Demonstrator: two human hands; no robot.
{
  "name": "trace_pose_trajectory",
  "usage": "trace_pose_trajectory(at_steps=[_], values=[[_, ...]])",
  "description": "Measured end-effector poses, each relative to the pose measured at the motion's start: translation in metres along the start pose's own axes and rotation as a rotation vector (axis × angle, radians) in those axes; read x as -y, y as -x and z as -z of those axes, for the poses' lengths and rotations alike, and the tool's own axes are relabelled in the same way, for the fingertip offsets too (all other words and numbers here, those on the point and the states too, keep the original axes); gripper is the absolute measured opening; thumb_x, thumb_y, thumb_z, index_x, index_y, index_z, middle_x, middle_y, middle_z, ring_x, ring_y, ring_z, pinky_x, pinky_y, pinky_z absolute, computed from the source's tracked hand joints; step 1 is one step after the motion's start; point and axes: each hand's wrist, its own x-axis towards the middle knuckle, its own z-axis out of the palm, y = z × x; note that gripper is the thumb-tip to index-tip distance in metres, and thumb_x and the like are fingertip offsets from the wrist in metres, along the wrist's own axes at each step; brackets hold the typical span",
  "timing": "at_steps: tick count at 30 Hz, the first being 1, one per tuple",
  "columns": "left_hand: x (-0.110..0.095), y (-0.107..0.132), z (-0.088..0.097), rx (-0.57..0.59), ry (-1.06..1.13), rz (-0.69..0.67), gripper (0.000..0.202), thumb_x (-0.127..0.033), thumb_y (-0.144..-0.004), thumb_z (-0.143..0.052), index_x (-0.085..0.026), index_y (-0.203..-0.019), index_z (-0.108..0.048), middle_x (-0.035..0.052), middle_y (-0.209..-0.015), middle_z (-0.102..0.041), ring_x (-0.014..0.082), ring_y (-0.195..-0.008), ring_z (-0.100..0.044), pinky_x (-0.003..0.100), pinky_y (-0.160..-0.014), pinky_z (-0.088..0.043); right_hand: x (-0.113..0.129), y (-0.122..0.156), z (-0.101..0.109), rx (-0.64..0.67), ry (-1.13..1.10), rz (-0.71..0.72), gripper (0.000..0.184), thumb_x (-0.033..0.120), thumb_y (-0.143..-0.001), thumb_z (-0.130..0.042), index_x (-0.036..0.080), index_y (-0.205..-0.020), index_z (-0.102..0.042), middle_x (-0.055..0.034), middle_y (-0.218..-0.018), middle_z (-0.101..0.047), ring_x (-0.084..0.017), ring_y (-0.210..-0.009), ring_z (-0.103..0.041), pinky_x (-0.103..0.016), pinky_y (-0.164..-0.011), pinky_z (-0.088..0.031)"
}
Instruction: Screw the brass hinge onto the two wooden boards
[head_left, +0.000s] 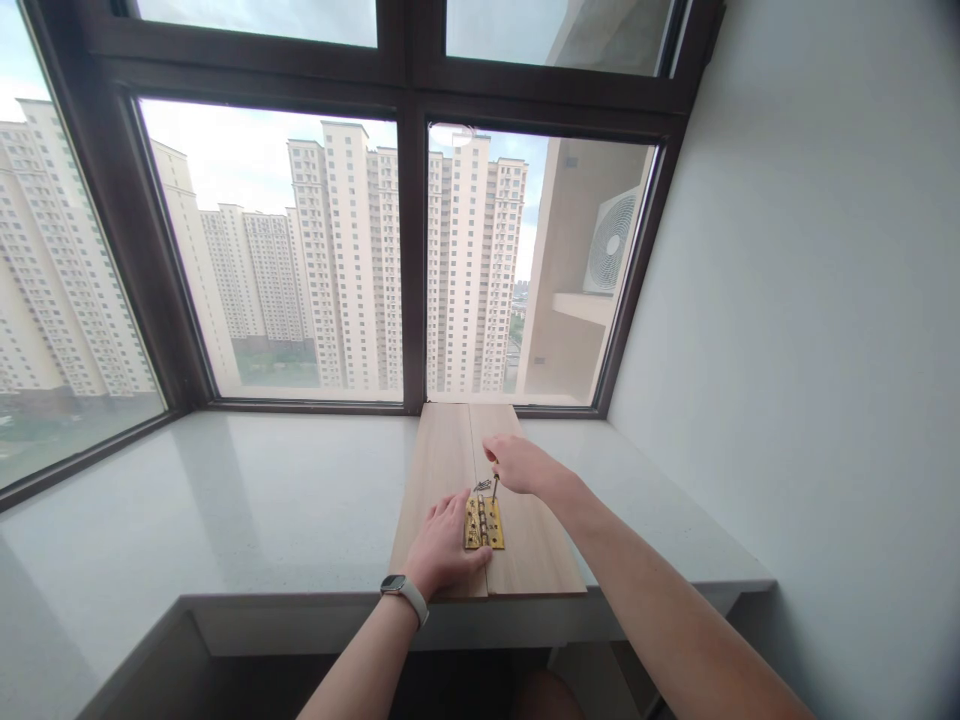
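Two pale wooden boards lie side by side, a thin seam between them. A brass hinge lies open across that seam, several holes showing in its leaves. My left hand rests flat over the left board, its thumb on the hinge's lower edge and its fingers along the left leaf. Above the upper right corner of the hinge, my right hand is closed around a screwdriver. Its thin shaft points down at a hole in the right leaf, while the handle is hidden in the fist. Several small screws lie just beyond the hinge.
The boards span a white windowsill counter from the window frame to the front edge. To the right rises a plain wall. Dark space lies below the counter. A pale-banded watch is on my left wrist.
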Motion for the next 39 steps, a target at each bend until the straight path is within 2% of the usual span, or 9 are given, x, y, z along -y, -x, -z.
trace_pose_trajectory(at_steps=[3, 9, 14, 18, 27, 31, 35, 39], values=[[-0.0018, 0.0004, 0.0011, 0.014, -0.006, 0.012, 0.094, -0.056, -0.075, -0.061, -0.020, -0.156, -0.029, 0.0098, -0.155, -0.043, 0.0328, -0.145, -0.032, 0.041, -0.120, -0.020, 0.0035, 0.0013, 0.0033, 0.001, 0.030, -0.005, 0.004, 0.023, -0.093, -0.059, 0.021, -0.096, -0.059, -0.0079, -0.105, -0.067, -0.019, -0.091, -0.063, -0.027, -0.070, -0.038], [-0.0017, 0.0001, 0.0001, 0.001, -0.012, 0.000, 0.094, -0.055, -0.075, -0.061, -0.020, -0.156, -0.030, 0.0091, -0.154, -0.044, 0.0317, -0.144, -0.033, 0.040, -0.120, -0.020, 0.0069, 0.0016, 0.0022, -0.015, 0.110, -0.041, 0.016, 0.034, -0.099, -0.054, 0.020, -0.102, -0.060, -0.0103, -0.107, -0.068, -0.022, -0.093, -0.065, -0.030, -0.073, -0.040], [-0.0001, -0.0002, -0.0009, 0.000, -0.005, -0.006, 0.094, -0.055, -0.075, -0.061, -0.020, -0.156, -0.030, 0.0105, -0.154, -0.044, 0.0330, -0.144, -0.033, 0.041, -0.120, -0.019, 0.0044, 0.0015, -0.0009, 0.019, 0.072, -0.019, 0.018, 0.024, -0.095, -0.055, 0.021, -0.112, -0.057, -0.0113, -0.117, -0.063, -0.021, -0.092, -0.065, -0.029, -0.069, -0.039], [-0.0003, 0.0003, -0.0008, -0.005, -0.003, -0.002, 0.093, -0.055, -0.074, -0.062, -0.021, -0.155, -0.031, 0.0103, -0.153, -0.045, 0.0326, -0.143, -0.034, 0.041, -0.120, -0.021, 0.0039, 0.0024, 0.0004, 0.028, 0.020, -0.010, 0.017, 0.016, -0.092, -0.056, 0.019, -0.108, -0.057, -0.0107, -0.113, -0.064, -0.020, -0.093, -0.064, -0.028, -0.070, -0.039], [-0.0011, 0.0005, 0.0009, -0.008, -0.005, -0.006, 0.091, -0.054, -0.075, -0.061, -0.021, -0.155, -0.033, 0.0097, -0.153, -0.046, 0.0320, -0.144, -0.035, 0.040, -0.120, -0.021, 0.0064, 0.0036, 0.0057, -0.006, 0.017, 0.009, 0.008, 0.024, -0.094, -0.061, 0.020, -0.101, -0.058, -0.0083, -0.106, -0.067, -0.020, -0.094, -0.064, -0.028, -0.071, -0.039], [-0.0049, 0.0013, 0.0031, 0.006, -0.007, 0.018, 0.091, -0.054, -0.074, -0.061, -0.021, -0.155, -0.033, 0.0087, -0.154, -0.045, 0.0323, -0.145, -0.033, 0.041, -0.121, -0.019, 0.0060, 0.0026, 0.0035, -0.017, 0.065, -0.027, 0.012, 0.030, -0.098, -0.056, 0.020, -0.104, -0.059, -0.0099, -0.109, -0.067, -0.022, -0.097, -0.065, -0.029, -0.075, -0.040], [-0.0052, 0.0012, 0.0035, 0.014, -0.009, 0.022, 0.092, -0.054, -0.074, -0.061, -0.020, -0.155, -0.032, 0.0097, -0.154, -0.045, 0.0329, -0.145, -0.033, 0.042, -0.120, -0.019, 0.0036, 0.0022, -0.0010, 0.018, 0.074, -0.047, 0.018, 0.028, -0.097, -0.054, 0.021, -0.113, -0.058, -0.0115, -0.117, -0.063, -0.022, -0.095, -0.065, -0.030, -0.074, -0.041], [-0.0021, 0.0007, 0.0018, 0.004, -0.006, 0.003, 0.091, -0.054, -0.075, -0.061, -0.020, -0.155, -0.032, 0.0100, -0.154, -0.045, 0.0324, -0.144, -0.034, 0.042, -0.120, -0.020, 0.0023, 0.0033, -0.0012, 0.031, 0.021, -0.009, 0.017, 0.020, -0.094, -0.055, 0.020, -0.111, -0.056, -0.0106, -0.116, -0.063, -0.021, -0.095, -0.064, -0.028, -0.072, -0.040]])
